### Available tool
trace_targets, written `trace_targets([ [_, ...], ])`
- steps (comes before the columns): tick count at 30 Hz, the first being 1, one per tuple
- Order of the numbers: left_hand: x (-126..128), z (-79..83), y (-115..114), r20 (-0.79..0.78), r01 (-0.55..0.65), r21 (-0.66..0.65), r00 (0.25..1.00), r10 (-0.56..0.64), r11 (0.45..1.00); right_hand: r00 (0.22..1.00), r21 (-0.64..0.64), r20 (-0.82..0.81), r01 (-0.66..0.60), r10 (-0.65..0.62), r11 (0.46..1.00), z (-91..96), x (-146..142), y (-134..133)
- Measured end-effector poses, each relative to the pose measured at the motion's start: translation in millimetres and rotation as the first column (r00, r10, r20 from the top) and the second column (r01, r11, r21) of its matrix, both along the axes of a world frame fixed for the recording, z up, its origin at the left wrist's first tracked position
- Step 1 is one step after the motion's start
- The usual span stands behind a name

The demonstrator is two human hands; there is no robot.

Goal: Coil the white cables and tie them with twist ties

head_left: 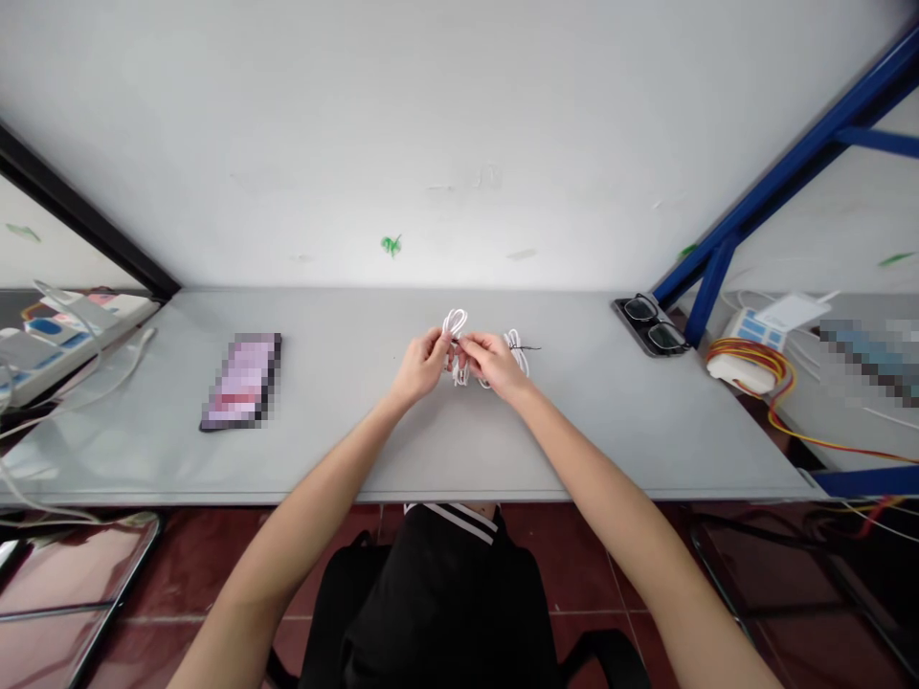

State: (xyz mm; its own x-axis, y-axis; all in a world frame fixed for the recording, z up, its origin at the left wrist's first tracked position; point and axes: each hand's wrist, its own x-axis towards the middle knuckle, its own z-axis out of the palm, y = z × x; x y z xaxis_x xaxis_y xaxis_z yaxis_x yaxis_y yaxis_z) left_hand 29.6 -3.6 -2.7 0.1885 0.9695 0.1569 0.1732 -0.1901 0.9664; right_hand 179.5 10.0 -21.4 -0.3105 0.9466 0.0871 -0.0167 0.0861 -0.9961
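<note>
Both my hands meet over the middle of the grey table (pixel 359 431). My left hand (pixel 420 366) is closed in a pinch on a coiled white cable (pixel 455 323), whose loops stick up above my fingers. My right hand (pixel 494 365) is also closed on the same cable bundle, its fingers touching the left hand's. More white loops (pixel 517 351) show behind the right hand, with a thin dark twist tie (pixel 527 346) poking out to the right.
A phone (pixel 242 381) lies flat at the left of the table. Glasses on a dark tray (pixel 652 324) sit at the back right beside a blue frame post (pixel 710 277). Power strips and cables lie on side surfaces, left (pixel 43 344) and right (pixel 750 359).
</note>
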Motion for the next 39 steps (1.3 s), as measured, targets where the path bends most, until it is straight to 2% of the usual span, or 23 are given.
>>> trace_targets([
  [2, 1.0, -1.0, 0.1, -0.034, -0.003, 0.020, 0.999, 0.004, 1.000, 0.990, -0.162, -0.117, -0.091, 0.072, 0.983, 1.5, 4.8, 2.8],
  [4, 2.1, -0.6, -0.5, -0.016, 0.020, 0.004, 1.000, -0.020, 1.000, 0.976, -0.261, -0.186, -0.157, 0.111, 0.953, 3.6, 9.5, 3.7],
  [8, 1.4, 2.3, -2.0, 0.115, 0.093, -0.083, 0.990, -0.083, 0.992, 0.957, -0.283, -0.249, -0.221, 0.151, 0.933, 4.5, 13.0, 4.0],
  [12, -2.8, 4.4, -1.9, 0.219, 0.187, -0.153, 0.964, -0.151, 0.971, 0.980, -0.144, -0.111, -0.178, 0.162, 0.974, 2.4, 11.3, 4.2],
  [15, -4.6, 6.1, -2.1, 0.191, 0.192, -0.148, 0.968, -0.163, 0.970, 0.992, 0.073, 0.066, -0.108, 0.103, 0.991, 3.1, 11.3, 2.1],
  [19, -4.6, 10.7, -4.3, 0.139, 0.180, -0.162, 0.978, -0.158, 0.970, 0.970, 0.330, 0.225, 0.011, -0.090, 0.944, 4.7, 12.2, -2.5],
  [24, -2.9, 13.9, -6.8, 0.120, 0.143, -0.178, 0.985, -0.123, 0.974, 0.941, 0.450, 0.262, 0.077, -0.213, 0.890, 1.6, 11.4, -3.6],
  [28, -1.8, 11.3, -6.0, 0.143, 0.076, -0.233, 0.989, -0.043, 0.969, 0.901, 0.584, 0.296, 0.091, -0.316, 0.806, -2.9, 10.7, -1.3],
  [33, -1.8, 8.1, -4.1, 0.160, 0.097, -0.212, 0.985, -0.063, 0.972, 0.833, 0.730, 0.308, 0.103, -0.459, 0.676, -7.1, 12.7, 1.1],
  [36, -1.7, 7.7, -3.5, 0.165, 0.079, -0.195, 0.985, -0.047, 0.978, 0.744, 0.827, 0.367, 0.013, -0.558, 0.562, -6.7, 16.0, 1.7],
  [39, -1.1, 8.3, -3.7, 0.194, 0.070, -0.218, 0.981, -0.027, 0.973, 0.613, 0.866, 0.462, -0.155, -0.641, 0.476, -3.3, 19.5, 2.1],
])
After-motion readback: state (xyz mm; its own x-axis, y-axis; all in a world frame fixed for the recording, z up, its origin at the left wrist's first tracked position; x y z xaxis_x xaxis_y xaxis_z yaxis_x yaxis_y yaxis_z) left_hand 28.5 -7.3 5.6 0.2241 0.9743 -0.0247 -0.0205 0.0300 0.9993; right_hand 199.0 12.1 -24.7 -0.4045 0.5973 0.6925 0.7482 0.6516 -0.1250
